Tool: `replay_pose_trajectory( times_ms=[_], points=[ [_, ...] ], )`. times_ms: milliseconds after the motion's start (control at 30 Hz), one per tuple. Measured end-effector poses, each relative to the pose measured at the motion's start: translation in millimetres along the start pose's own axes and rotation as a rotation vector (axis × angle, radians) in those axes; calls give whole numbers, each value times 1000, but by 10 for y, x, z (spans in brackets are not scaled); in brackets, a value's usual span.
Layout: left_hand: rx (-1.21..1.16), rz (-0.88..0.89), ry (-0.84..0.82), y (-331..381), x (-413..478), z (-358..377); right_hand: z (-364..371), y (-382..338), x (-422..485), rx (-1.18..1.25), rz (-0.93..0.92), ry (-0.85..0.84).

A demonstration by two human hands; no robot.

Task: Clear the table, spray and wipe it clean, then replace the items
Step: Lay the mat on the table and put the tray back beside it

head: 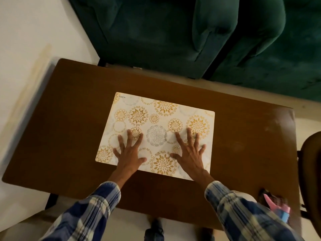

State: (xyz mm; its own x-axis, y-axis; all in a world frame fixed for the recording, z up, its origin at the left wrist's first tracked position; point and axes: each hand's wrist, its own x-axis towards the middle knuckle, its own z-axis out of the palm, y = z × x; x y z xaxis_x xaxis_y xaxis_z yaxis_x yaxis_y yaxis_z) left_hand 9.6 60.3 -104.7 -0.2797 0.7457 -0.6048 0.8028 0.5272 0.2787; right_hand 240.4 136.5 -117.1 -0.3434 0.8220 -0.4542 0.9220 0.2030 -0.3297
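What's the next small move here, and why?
Probably slide the placemat toward the near edge of the table to get a grip on it: the left hand and right hand lie spread flat on it, and no edge is lifted. Whether wiping is done, I can't tell.

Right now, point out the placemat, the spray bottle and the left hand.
placemat (161, 110): head view, bare patterned surface near its far edge.
spray bottle (278, 205): head view, blurred pink top part.
left hand (129, 153): head view, back of the hand.
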Motion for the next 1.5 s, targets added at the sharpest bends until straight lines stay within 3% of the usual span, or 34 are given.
replay_pose_trajectory(
  times_ms=[233,467,667,833,1033,1233,1367,1500],
  points=[
    [33,46,74,241,-145,-175,-366,-25,-109,196,66,-64],
    [-19,356,245,1718,-549,-502,-1416,456,-773,426,164,105],
    [-30,560,190,3528,-981,-304,-2153,1862,-1531,545,293,249],
    [-2,683,-21,4978,-1203,378,-2252,3534,-2086,573,455,418],
    [-159,553,-197,6123,-1181,1581,-2043,5270,-2438,630,710,589],
    [-427,202,-369,6462,-858,2818,-1788,6405,-2358,702,886,523],
    [-491,87,-320,6542,-724,3265,-1651,6697,-2192,764,852,398],
    [-499,81,-258,6655,-655,3429,-1648,6896,-2020,780,771,306]
  ],
)
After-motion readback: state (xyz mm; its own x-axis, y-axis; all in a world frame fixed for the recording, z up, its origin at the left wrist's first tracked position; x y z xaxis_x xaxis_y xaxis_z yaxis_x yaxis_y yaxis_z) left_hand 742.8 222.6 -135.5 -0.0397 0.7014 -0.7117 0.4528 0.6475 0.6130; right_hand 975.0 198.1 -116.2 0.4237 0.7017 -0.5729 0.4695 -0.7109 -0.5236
